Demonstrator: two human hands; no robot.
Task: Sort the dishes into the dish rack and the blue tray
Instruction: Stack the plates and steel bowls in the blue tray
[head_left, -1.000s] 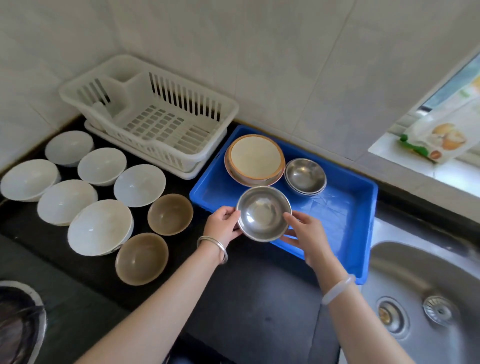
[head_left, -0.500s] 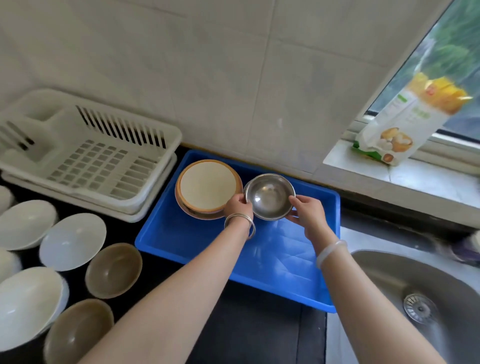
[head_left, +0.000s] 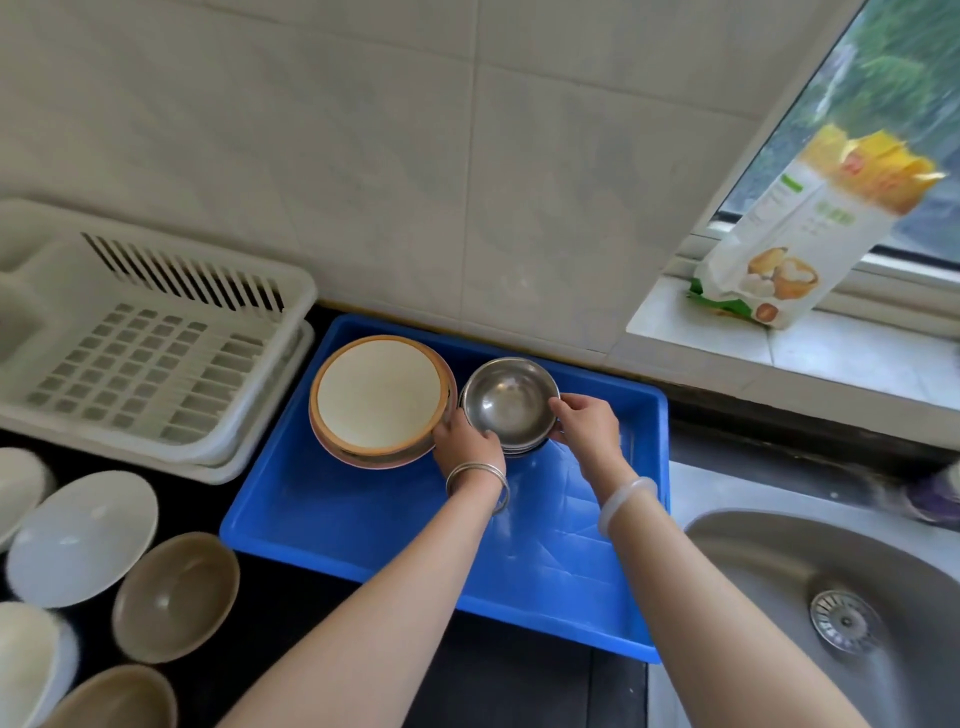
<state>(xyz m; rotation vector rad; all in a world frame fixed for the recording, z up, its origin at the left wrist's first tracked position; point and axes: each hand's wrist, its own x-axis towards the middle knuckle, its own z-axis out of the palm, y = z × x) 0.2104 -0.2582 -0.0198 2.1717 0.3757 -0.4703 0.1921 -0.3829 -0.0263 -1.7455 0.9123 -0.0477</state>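
Note:
A steel bowl (head_left: 506, 400) sits on top of a short stack of steel bowls at the back of the blue tray (head_left: 363, 514). My left hand (head_left: 467, 441) grips its left rim and my right hand (head_left: 587, 423) grips its right rim. Beside it on the left, inside the tray, lies a stack of cream plates with orange rims (head_left: 382, 400). The white dish rack (head_left: 150, 343) stands to the left of the tray with nothing in it. White bowls (head_left: 83, 538) and brown bowls (head_left: 176, 597) rest on the dark counter at the lower left.
A steel sink (head_left: 831, 618) with a drain strainer lies to the right of the tray. A food bag (head_left: 810, 234) leans on the window sill at the upper right. A tiled wall runs behind the rack and tray.
Both hands carried the steel bowl from the tray's front edge to the back and lowered it onto the steel bowls there. The view shifted right, towards the window.

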